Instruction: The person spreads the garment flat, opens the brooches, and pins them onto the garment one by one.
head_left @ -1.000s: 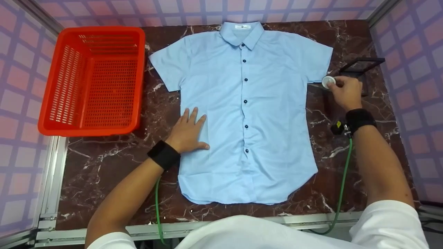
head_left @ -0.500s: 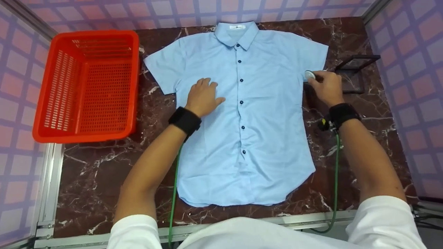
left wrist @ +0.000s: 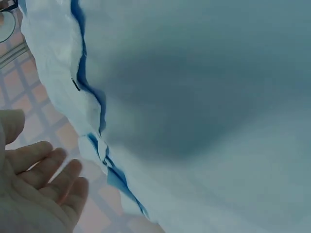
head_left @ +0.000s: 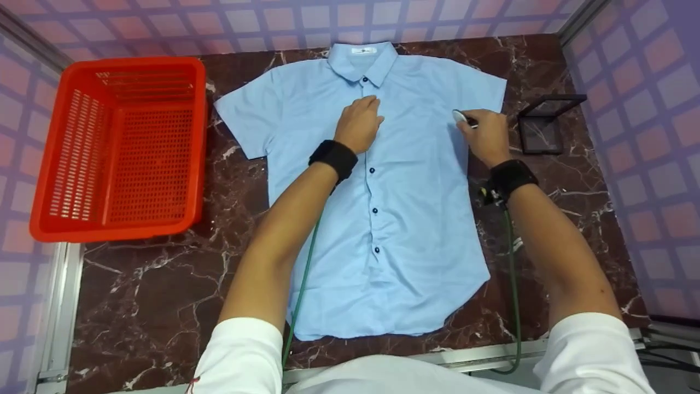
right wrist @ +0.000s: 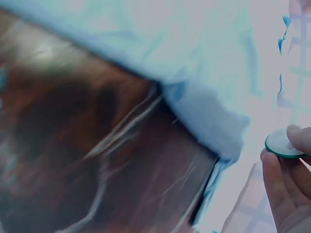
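A light blue short-sleeved shirt (head_left: 421,219) with dark buttons lies face up and spread out, its collar at the far side. My left hand (head_left: 358,125) is over the upper button placket; in the left wrist view its fingers (left wrist: 51,170) are loosely bent with nothing in them. Beside the sleeve on the right, my right hand (head_left: 488,137) pinches a small round white disc (head_left: 459,116) between thumb and fingers. From the right wrist, the disc (right wrist: 281,142) shows a green edge; its exact kind is unclear.
A red plastic basket (head_left: 199,137) stands at the left of the dark marbled table (head_left: 164,306). To the right of the shirt is a small black open frame (head_left: 541,152). Green cables (head_left: 513,284) run from both wristbands. Patterned walls enclose the table.
My left hand has moved up and right from the shirt's left side to the placket near the collar. My right hand has carried the disc left from near the black frame to over the shirt.
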`<state>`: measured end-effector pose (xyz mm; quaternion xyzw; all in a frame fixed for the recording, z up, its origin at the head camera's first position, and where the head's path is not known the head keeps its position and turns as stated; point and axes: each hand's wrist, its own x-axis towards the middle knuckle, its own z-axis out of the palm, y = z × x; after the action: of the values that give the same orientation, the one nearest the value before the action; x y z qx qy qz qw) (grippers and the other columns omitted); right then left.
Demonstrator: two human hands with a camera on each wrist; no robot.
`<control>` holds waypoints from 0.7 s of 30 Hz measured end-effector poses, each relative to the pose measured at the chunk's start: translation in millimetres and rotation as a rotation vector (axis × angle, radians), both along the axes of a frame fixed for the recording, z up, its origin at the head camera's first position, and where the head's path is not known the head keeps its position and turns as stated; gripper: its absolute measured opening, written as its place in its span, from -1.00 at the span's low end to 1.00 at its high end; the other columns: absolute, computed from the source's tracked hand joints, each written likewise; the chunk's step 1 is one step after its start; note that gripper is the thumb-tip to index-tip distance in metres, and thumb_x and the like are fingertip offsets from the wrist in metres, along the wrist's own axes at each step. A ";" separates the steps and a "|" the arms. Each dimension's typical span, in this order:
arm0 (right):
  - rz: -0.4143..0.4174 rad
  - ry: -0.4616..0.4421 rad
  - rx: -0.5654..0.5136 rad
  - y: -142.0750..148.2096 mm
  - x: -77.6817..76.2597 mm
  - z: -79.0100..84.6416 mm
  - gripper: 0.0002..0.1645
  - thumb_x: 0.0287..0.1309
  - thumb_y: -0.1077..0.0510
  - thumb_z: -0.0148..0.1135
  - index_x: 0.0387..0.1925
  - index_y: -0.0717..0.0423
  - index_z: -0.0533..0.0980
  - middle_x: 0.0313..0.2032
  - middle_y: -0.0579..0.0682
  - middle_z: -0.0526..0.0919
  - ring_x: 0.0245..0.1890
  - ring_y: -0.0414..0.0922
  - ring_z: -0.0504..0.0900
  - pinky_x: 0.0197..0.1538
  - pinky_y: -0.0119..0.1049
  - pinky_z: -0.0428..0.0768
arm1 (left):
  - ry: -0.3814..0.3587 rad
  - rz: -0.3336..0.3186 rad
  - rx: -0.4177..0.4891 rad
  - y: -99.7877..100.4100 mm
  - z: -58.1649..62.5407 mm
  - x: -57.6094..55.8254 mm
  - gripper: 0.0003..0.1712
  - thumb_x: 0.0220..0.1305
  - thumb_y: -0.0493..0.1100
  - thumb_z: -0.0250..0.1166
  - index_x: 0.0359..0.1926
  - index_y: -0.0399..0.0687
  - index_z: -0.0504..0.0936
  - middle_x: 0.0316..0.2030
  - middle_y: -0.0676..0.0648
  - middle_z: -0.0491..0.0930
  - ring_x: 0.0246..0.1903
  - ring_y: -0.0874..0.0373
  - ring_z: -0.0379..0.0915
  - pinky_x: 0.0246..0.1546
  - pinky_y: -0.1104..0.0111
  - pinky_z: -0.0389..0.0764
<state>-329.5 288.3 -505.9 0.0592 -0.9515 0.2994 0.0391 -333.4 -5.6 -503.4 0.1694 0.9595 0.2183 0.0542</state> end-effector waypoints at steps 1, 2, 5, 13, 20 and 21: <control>0.007 0.008 -0.004 -3.5 -1.4 1.8 -0.65 0.35 0.17 0.28 0.09 0.22 0.66 -0.05 0.21 0.73 -0.03 0.07 0.71 -0.01 -0.03 0.63 | 0.006 -0.008 0.015 5.4 0.7 -6.0 -0.43 0.58 -0.06 0.05 0.44 -0.29 0.33 0.41 -0.18 0.32 0.41 -0.07 0.21 0.39 0.14 0.23; 0.012 0.013 -0.008 -6.8 -2.9 3.3 -0.65 0.34 0.17 0.28 0.09 0.21 0.66 -0.06 0.21 0.74 -0.04 0.06 0.71 -0.01 -0.04 0.63 | 0.014 -0.014 0.024 10.7 1.5 -11.4 -0.44 0.57 -0.08 0.07 0.43 -0.27 0.34 0.42 -0.18 0.32 0.41 -0.06 0.21 0.39 0.15 0.22; 0.021 0.024 -0.011 -16.8 -6.1 7.3 -0.65 0.35 0.16 0.27 0.10 0.20 0.66 -0.07 0.21 0.74 -0.04 0.06 0.71 0.00 -0.06 0.62 | 0.038 -0.030 0.015 24.9 2.9 -27.0 -0.46 0.53 -0.10 0.14 0.41 -0.23 0.40 0.40 -0.15 0.36 0.39 -0.04 0.25 0.38 0.17 0.26; 0.009 0.028 0.000 -30.7 -6.7 0.4 -0.63 0.41 0.13 0.19 0.12 0.25 0.64 -0.11 0.27 0.70 -0.09 0.13 0.66 -0.01 -0.01 0.57 | 0.092 -0.076 -0.145 58.9 -15.1 -49.5 -0.65 0.45 -0.10 0.24 0.14 -0.17 0.68 0.17 -0.13 0.59 0.15 -0.11 0.49 0.19 0.10 0.45; 0.006 0.011 0.048 -33.6 -9.8 -3.0 -0.62 0.42 0.10 0.19 0.13 0.21 0.64 -0.11 0.25 0.71 -0.08 0.13 0.67 0.00 -0.01 0.58 | 0.157 -0.052 -0.200 75.7 -25.8 -54.6 -0.73 0.48 -0.31 0.11 -0.16 -0.23 0.77 -0.21 -0.18 0.70 -0.13 -0.08 0.62 -0.06 0.13 0.60; 0.008 0.015 0.054 -34.0 -11.5 -2.6 -0.63 0.42 0.11 0.19 0.13 0.21 0.64 -0.11 0.25 0.71 -0.09 0.13 0.67 0.00 -0.01 0.59 | 0.170 -0.044 -0.195 76.9 -25.5 -56.1 -0.71 0.47 -0.35 0.09 -0.18 -0.23 0.77 -0.22 -0.18 0.71 -0.15 -0.08 0.63 -0.08 0.13 0.62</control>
<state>-341.0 254.3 -508.5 0.0661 -0.9586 0.2735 0.0436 -389.5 71.3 -528.9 0.2024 0.9733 0.1076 -0.0060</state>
